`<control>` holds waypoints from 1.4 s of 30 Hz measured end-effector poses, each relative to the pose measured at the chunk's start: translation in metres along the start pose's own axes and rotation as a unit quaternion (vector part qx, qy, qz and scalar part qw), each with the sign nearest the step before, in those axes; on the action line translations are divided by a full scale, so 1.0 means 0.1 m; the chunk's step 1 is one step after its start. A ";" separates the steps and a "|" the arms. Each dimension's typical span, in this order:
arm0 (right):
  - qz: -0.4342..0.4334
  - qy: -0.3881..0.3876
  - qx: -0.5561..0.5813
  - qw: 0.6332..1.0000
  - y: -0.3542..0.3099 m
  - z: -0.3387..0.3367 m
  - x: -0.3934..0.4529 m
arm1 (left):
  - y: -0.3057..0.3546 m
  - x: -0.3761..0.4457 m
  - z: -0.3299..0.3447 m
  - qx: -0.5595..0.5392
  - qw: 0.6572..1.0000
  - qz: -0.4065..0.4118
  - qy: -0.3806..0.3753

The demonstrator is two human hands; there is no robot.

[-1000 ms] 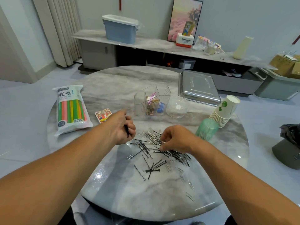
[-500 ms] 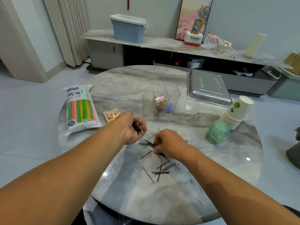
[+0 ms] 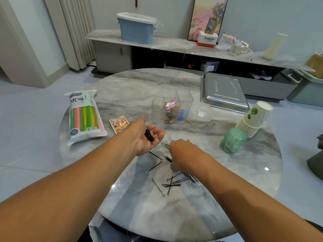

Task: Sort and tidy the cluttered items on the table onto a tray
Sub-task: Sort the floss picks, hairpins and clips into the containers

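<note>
A: Head view. Left hand point(image 3: 148, 135) palm up, fingers relaxed and spread, a small bundle of black bobby pins point(image 3: 150, 137) lying in the palm.

B: Right hand?

A: Right hand point(image 3: 180, 154) is down on the pile of loose pins point(image 3: 172, 184), knuckles toward the camera. Fingers curl under; can't tell if it pinches 1 or nothing.

B: Where's the rest?

A: Black pins and silver paper clips point(image 3: 163, 145) scattered on the marble table point(image 3: 122, 95), between and below both hands. Clear divided organizer point(image 3: 172, 109) just beyond, already holding some gold, pink and blue clips.

B: Tray?

A: Metal tray point(image 3: 223, 92) at far right, looks upside down, nothing on it. Straw pack point(image 3: 84, 116), card pack point(image 3: 119, 124), paper cups point(image 3: 254, 118), green roll point(image 3: 233, 140), clear dome lid point(image 3: 200, 113) all off it.

B: Progress?

A: Early, I'd say. Pin sorting partway, tray loading not yet begun.
</note>
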State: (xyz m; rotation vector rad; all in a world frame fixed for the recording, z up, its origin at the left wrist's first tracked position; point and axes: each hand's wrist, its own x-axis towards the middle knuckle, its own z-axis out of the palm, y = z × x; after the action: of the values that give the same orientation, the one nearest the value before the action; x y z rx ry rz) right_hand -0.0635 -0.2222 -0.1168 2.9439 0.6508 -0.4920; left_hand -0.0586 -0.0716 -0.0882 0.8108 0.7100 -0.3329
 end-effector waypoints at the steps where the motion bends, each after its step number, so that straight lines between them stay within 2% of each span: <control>1: 0.002 0.000 0.004 1.000 0.01 0.01 0.00 | -0.02 0.00 0.00 0.001 1.000 -0.002 -0.005; 5: 0.040 -0.005 0.073 0.997 0.14 0.02 -0.02 | -0.05 -0.01 -0.04 0.021 1.000 0.000 -0.012; 8: 0.068 -0.018 0.206 0.976 0.33 -0.03 -0.01 | -0.04 0.00 -0.08 0.026 1.000 0.000 -0.009; 13: 0.076 0.002 0.464 0.882 0.56 -0.28 -0.07 | -0.08 -0.01 -0.09 0.071 0.997 -0.007 -0.014; 16: 0.078 -0.043 0.558 0.825 0.53 -0.38 -0.12 | -0.17 -0.06 -0.03 0.105 0.993 -0.024 -0.051; 19: 0.072 -0.077 0.590 0.801 0.39 -0.42 -0.15 | -0.25 -0.11 0.03 0.121 0.985 -0.050 -0.111; 24: 0.103 -0.045 0.573 0.812 0.20 -0.43 -0.19 | -0.29 -0.15 0.08 0.133 0.978 -0.052 -0.149; 32: 0.103 -0.011 0.675 0.731 0.27 -0.53 -0.23 | -0.25 -0.16 0.05 0.075 0.981 -0.059 -0.171; 35: 0.079 0.029 0.669 0.738 0.34 -0.58 -0.24 | -0.24 -0.18 0.05 0.075 0.980 -0.061 -0.175; 38: 0.079 0.084 0.605 0.788 0.40 -0.57 -0.23 | -0.22 -0.15 0.04 0.095 0.982 -0.049 -0.153; 42: 0.066 0.065 0.578 0.811 0.43 -0.51 -0.23 | -0.20 -0.12 0.01 0.122 0.982 -0.043 -0.138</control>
State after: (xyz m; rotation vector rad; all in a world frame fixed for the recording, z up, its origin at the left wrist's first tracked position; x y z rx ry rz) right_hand -0.0505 -0.2629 -0.0608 4.1407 0.0935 -0.9361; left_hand -0.0776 -0.0853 -0.0906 0.9454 0.4482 -0.6076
